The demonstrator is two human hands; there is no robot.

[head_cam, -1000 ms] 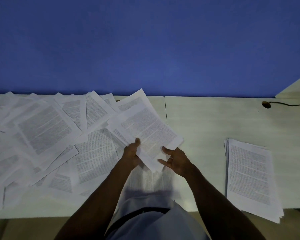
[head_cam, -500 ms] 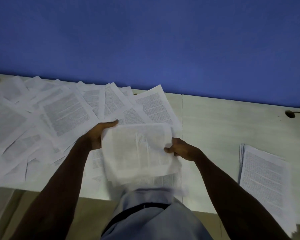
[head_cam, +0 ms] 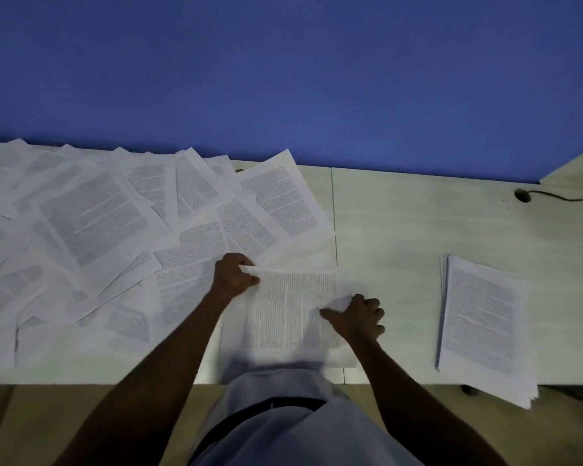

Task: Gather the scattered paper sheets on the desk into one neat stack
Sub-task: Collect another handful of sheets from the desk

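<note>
Nearest: person's torso in a light shirt (head_cam: 283,428) at 6 o'clock, both forearms reaching forward over the desk (head_cam: 418,230).

Both hands on a small sheaf of sheets (head_cam: 290,311) lying at the near desk edge, dead centre. Left hand (head_cam: 234,275) pinches the sheaf's far-left corner, fingers curled closed on the paper. Right hand (head_cam: 359,317) clamps the right edge, thumb on top, fingers curled; that edge is slightly crumpled under the grip. Print on the sheaf runs sideways to the viewer. Its near edge is motion-blurred, so sheet count can't be told.

At 3 o'clock: gathered stack (head_cam: 482,317), well apart from the hands, its near corner overhanging the desk edge. Edges fan slightly on the left side.

From 9 to 11 o'clock: scattered sheets (head_cam: 98,223), overlapping at mixed angles, covering the left half of the desk. Left side of the spread is cut off by the frame. Text too small to read.

No containers in view.

Farther, at 2 o'clock: cable hole (head_cam: 522,195) with a cable (head_cam: 566,198) running off right. Beyond: blue wall (head_cam: 283,79).
</note>
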